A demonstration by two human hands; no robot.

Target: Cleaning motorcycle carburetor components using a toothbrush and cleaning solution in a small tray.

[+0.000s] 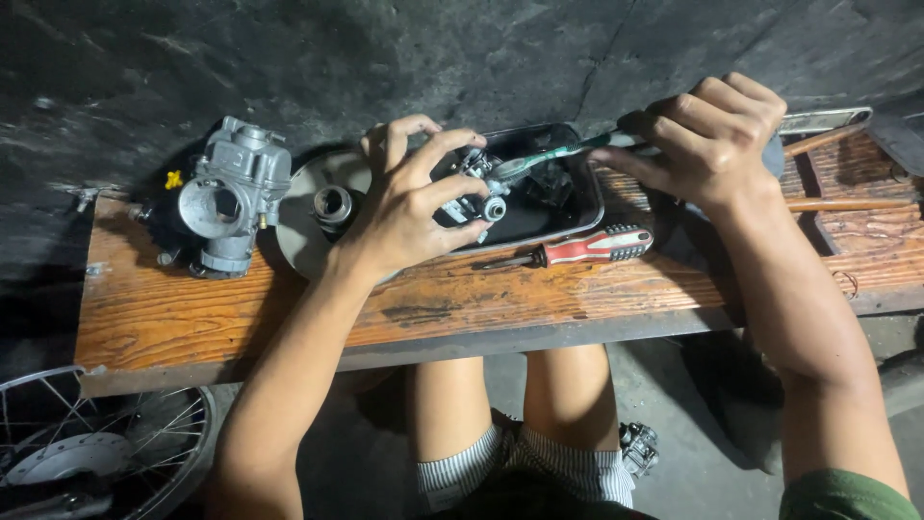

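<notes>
Dark oily wall backs a worn wooden table (289, 308). Over a black tray (577, 207), the left hand (404, 207) has its fingers clamped on a small metal carburetor part (478, 193), while the right hand (707, 144) is closed on a green toothbrush (539, 159) whose bristles touch it. Short strokes and a firm pinch above the tray should suit best. A red-handled screwdriver (587, 247) lies just beside; a carburetor body (231, 193) stands well left.
</notes>
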